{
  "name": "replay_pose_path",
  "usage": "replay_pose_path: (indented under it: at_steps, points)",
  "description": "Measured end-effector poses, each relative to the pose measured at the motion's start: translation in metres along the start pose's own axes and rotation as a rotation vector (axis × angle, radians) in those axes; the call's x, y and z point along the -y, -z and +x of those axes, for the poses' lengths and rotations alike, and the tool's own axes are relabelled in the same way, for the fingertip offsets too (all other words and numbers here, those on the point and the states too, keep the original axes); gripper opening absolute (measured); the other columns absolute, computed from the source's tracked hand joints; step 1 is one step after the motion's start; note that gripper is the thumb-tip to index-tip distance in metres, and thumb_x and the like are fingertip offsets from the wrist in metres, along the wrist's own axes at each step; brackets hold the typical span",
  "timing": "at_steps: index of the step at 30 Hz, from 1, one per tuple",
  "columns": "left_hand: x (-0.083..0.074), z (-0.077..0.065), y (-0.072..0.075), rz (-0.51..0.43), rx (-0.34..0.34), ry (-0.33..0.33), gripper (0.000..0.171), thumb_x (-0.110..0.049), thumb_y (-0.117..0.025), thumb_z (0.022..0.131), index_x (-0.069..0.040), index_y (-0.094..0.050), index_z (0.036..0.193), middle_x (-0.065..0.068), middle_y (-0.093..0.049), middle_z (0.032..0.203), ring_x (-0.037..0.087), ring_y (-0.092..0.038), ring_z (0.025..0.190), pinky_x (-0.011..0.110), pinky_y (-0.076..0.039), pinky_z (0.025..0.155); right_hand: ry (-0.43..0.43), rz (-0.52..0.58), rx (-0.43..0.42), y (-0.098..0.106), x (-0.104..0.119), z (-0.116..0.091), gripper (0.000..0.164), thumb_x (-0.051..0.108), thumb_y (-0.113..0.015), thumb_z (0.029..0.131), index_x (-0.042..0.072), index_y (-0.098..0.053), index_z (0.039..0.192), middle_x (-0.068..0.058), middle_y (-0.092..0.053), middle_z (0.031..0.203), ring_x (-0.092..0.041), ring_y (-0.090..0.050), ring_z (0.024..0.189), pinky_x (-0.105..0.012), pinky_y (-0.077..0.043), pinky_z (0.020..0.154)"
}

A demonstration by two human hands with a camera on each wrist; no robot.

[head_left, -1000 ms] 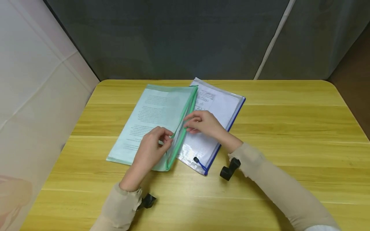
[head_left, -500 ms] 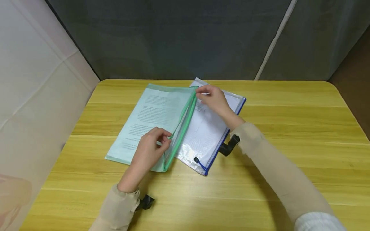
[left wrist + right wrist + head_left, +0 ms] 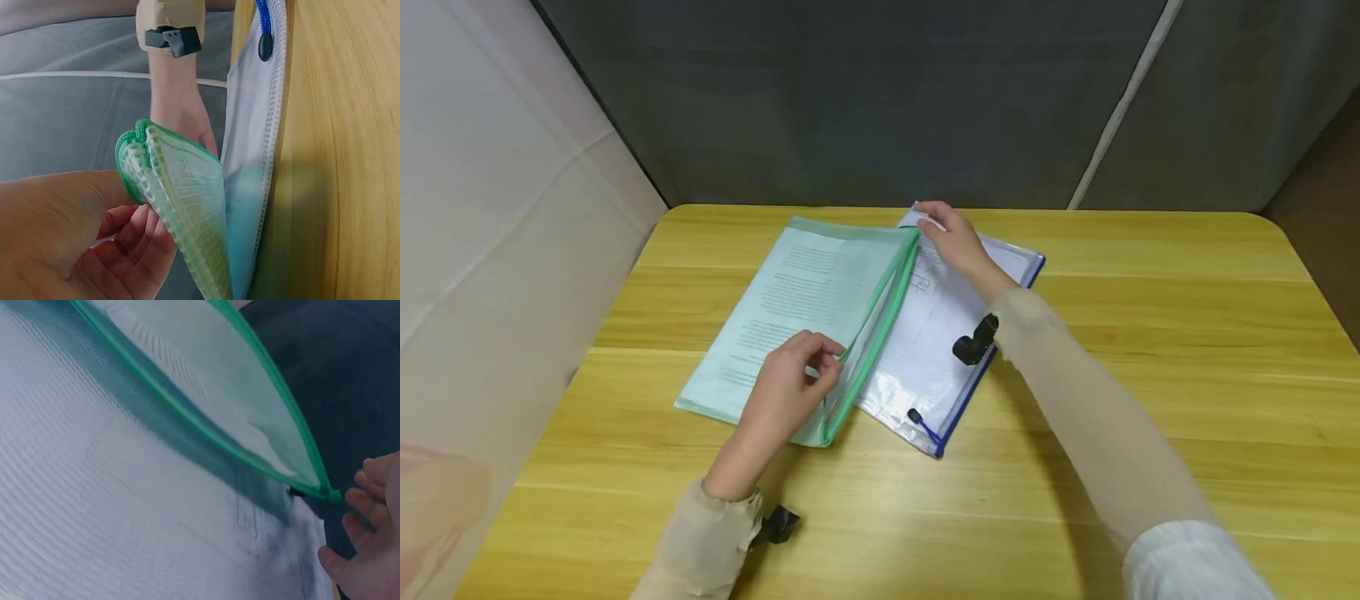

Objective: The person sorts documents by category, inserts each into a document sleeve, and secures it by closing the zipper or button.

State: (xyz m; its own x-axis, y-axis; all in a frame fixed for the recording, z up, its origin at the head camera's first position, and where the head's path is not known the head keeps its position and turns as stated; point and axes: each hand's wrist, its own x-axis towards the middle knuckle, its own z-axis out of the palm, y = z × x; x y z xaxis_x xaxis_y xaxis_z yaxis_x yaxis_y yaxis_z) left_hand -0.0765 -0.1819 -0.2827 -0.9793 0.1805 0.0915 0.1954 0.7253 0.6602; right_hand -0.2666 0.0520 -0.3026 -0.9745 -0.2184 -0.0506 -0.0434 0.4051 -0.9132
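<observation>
A green zip document folder (image 3: 805, 283) with printed paper inside lies on the table, its right-hand zip side gaping. My left hand (image 3: 792, 382) pinches the upper green edge of that opening near its lower end; the left wrist view shows the thumb and finger (image 3: 115, 190) at the mesh edge. By the folder's far right corner is my right hand (image 3: 958, 243). In the right wrist view its fingers (image 3: 369, 506) are loosely bent beside the green zip end (image 3: 333, 495), apart from it. Partly under the green folder lies a clear zip folder (image 3: 917, 358) with a blue edge, also holding paper.
A dark pull tab (image 3: 914, 414) on a blue cord lies on the clear folder's near corner. The wooden table (image 3: 1150, 400) ends at a dark grey partition (image 3: 850, 100) behind. A pale sheet (image 3: 512, 208) hangs at the left.
My right hand has moved away from me along the opening, from its middle to the far right corner. My left hand keeps its pinch at nearly the same spot.
</observation>
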Motion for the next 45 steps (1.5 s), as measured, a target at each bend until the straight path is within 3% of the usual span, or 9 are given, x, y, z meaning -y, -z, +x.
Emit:
replay_pose_path:
  at_steps: [3, 7, 10, 17, 23, 29, 36, 42, 45]
  points:
    - [0.000, -0.001, 0.001, 0.001, 0.001, -0.006, 0.011, -0.002, -0.062, 0.091, -0.004, -0.070, 0.098, 0.005, -0.063, 0.086, 0.014, -0.061, 0.078, 0.024, -0.058, 0.066, 0.019, -0.040, 0.057, 0.000, -0.005, 0.002, 0.041, 0.020, -0.043, 0.107, 0.014, -0.047, 0.147, -0.004, -0.039, 0.160, -0.021, -0.027, 0.152, -0.041, -0.024, 0.125]
    - [0.001, -0.001, 0.002, 0.013, -0.006, -0.015, 0.011, -0.001, -0.063, 0.090, -0.004, -0.071, 0.098, 0.005, -0.063, 0.086, 0.014, -0.062, 0.078, 0.024, -0.058, 0.066, 0.073, -0.087, 0.100, 0.001, -0.010, 0.003, 0.038, 0.017, -0.043, 0.107, 0.009, -0.050, 0.143, -0.009, -0.049, 0.151, -0.024, -0.035, 0.148, -0.042, -0.028, 0.122]
    - [0.002, -0.001, 0.004, 0.021, -0.015, -0.018, 0.011, -0.001, -0.063, 0.090, -0.004, -0.071, 0.098, 0.005, -0.064, 0.086, 0.014, -0.062, 0.078, 0.024, -0.058, 0.066, 0.102, -0.142, 0.093, 0.002, -0.011, 0.005, 0.037, 0.017, -0.046, 0.106, 0.007, -0.052, 0.140, -0.012, -0.057, 0.142, -0.026, -0.044, 0.141, -0.042, -0.034, 0.119]
    - [0.007, 0.000, 0.010, 0.030, -0.028, -0.014, 0.011, -0.001, -0.063, 0.090, -0.004, -0.070, 0.098, 0.006, -0.064, 0.087, 0.016, -0.063, 0.079, 0.025, -0.058, 0.066, 0.052, -0.238, 0.042, 0.008, -0.007, 0.009, 0.033, 0.022, -0.050, 0.104, 0.009, -0.060, 0.133, -0.010, -0.059, 0.139, -0.026, -0.053, 0.127, -0.040, -0.044, 0.108]
    - [0.009, -0.001, 0.013, 0.037, -0.038, -0.006, 0.010, -0.001, -0.063, 0.090, -0.004, -0.070, 0.097, 0.007, -0.064, 0.086, 0.016, -0.062, 0.079, 0.026, -0.058, 0.065, -0.039, -0.124, -0.022, 0.010, -0.008, 0.011, 0.030, 0.023, -0.049, 0.105, 0.007, -0.066, 0.123, -0.009, -0.062, 0.110, -0.018, -0.063, 0.081, -0.025, -0.048, 0.070]
    - [0.011, -0.001, 0.014, 0.043, -0.032, -0.001, 0.011, -0.001, -0.062, 0.091, -0.004, -0.070, 0.097, 0.007, -0.064, 0.086, 0.016, -0.062, 0.079, 0.026, -0.058, 0.065, -0.242, 0.120, -0.074, 0.011, -0.008, 0.013, 0.029, 0.015, -0.050, 0.101, 0.006, -0.066, 0.123, -0.001, -0.054, 0.088, -0.008, -0.052, 0.054, -0.018, -0.050, 0.056]
    - [0.012, 0.000, 0.013, 0.043, -0.021, 0.008, 0.010, -0.002, -0.062, 0.091, -0.004, -0.070, 0.097, 0.006, -0.063, 0.086, 0.016, -0.062, 0.079, 0.025, -0.058, 0.066, -0.427, 0.252, 0.050, 0.012, -0.006, 0.012, 0.039, 0.032, -0.047, 0.105, 0.003, -0.056, 0.129, 0.003, -0.047, 0.061, -0.006, -0.047, 0.051, -0.020, -0.050, 0.054]
    - [0.012, -0.001, 0.013, 0.048, -0.004, 0.006, 0.011, -0.001, -0.060, 0.091, -0.004, -0.070, 0.097, 0.006, -0.063, 0.086, 0.015, -0.061, 0.080, 0.025, -0.057, 0.066, -0.461, 0.324, 0.035, 0.008, -0.007, 0.011, 0.034, 0.032, -0.049, 0.105, 0.001, -0.061, 0.111, 0.000, -0.059, 0.065, -0.008, -0.058, 0.056, -0.019, -0.054, 0.057]
    - [0.013, -0.001, 0.013, 0.070, 0.030, 0.003, 0.012, -0.002, -0.059, 0.092, -0.004, -0.070, 0.098, 0.006, -0.064, 0.088, 0.016, -0.061, 0.080, 0.027, -0.058, 0.068, -0.475, 0.297, 0.024, 0.007, -0.007, 0.012, 0.031, 0.031, -0.054, 0.102, 0.002, -0.065, 0.109, 0.001, -0.062, 0.065, -0.008, -0.061, 0.058, -0.019, -0.053, 0.058]
